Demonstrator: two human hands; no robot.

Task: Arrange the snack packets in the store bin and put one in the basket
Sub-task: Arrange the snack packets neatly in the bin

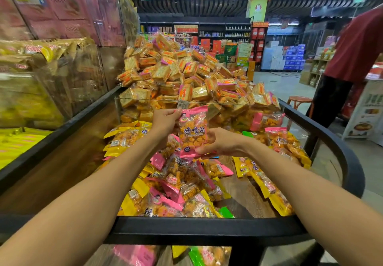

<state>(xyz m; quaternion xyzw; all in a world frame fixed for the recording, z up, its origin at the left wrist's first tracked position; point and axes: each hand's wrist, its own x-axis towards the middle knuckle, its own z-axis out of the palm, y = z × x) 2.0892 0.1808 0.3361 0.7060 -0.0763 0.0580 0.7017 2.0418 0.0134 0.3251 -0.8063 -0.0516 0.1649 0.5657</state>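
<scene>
A pink snack packet [193, 130] is held upright above the store bin [207, 227]. My left hand [164, 120] pinches its top left corner. My right hand [220, 142] grips its bottom right edge. Below it lie several loose pink and yellow snack packets [178, 185], heaped in the middle and along the right side of the bin. More yellow packets [124, 136] lie at the left. No basket shows in this view.
Behind a clear divider [228, 105] rises a tall heap of square cracker packs [176, 73]. Clear shelf bins [51, 69] of yellow and pink packs stand at the left. A person in a red shirt [356, 48] stands at the right, beside a wooden stool [300, 101].
</scene>
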